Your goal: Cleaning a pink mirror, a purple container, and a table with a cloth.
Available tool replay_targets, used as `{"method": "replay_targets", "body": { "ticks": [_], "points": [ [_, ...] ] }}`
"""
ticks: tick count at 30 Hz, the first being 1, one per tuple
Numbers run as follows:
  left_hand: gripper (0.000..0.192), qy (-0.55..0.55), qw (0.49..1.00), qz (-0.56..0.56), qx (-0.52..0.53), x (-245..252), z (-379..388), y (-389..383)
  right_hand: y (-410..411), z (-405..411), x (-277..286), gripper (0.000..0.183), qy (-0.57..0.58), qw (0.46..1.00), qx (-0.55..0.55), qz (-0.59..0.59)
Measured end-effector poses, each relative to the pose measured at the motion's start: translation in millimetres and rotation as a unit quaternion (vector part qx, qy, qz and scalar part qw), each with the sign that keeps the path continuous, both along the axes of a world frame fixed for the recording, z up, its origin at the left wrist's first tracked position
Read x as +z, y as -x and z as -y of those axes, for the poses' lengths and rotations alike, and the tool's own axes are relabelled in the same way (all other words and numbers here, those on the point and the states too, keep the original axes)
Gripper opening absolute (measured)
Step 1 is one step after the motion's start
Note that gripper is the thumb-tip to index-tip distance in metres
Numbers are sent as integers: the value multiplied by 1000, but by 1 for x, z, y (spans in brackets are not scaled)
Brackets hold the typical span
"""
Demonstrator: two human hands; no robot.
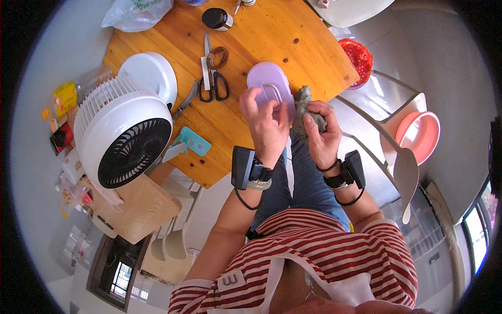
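Note:
My right hand [323, 129] grips a lump of grey clay [315, 122] just beyond the table edge. The clay is uneven, with a narrower part pointing away from me. My left hand [266, 121] is beside it, fingers spread and bent over a purple plastic container [268, 78] at the table's edge; whether the fingertips press on it I cannot tell. Left of the container lie dark-handled scissors [213, 86], with a brown ring-shaped band [217, 58] across their blades. A knife [187, 98] lies between the scissors and the fan.
A white fan [121, 133] stands at the left, near a turquoise phone stand [195, 140]. A dark-lidded jar [217, 19] and a plastic bag [137, 13] are on the wooden table [313, 59]. At the right are a red-lined bin [357, 59] and a chair with a pink basin [419, 135].

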State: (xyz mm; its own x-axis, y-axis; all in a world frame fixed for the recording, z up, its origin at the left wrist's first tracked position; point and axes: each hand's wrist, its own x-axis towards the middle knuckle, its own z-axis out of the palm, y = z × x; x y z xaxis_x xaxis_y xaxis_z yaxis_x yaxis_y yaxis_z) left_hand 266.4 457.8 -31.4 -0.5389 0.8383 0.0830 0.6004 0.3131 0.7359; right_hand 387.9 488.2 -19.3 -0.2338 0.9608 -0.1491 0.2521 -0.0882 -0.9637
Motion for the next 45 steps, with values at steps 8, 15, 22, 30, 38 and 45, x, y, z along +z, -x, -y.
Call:
{"method": "replay_targets", "body": {
  "ticks": [8,15,22,30,38,45],
  "points": [
    [39,-70,976,186,88,-11,18,9,8,-5,-7,35,-225,933,212,183],
    [64,32,990,134,33,-19,28,10,25,-22,-8,32,-231,905,261,244],
    [64,93,984,153,-7,-12,26,10,65,-45,-20,21,-289,910,186,231],
    [64,72,990,119,7,-16,29,6,48,-25,-4,13,-238,893,255,286],
    [63,126,979,158,19,-2,21,7,68,-44,-11,6,-272,895,212,283],
    [63,69,991,112,16,-17,28,7,46,-27,4,11,-229,872,263,343]
  ]
}}
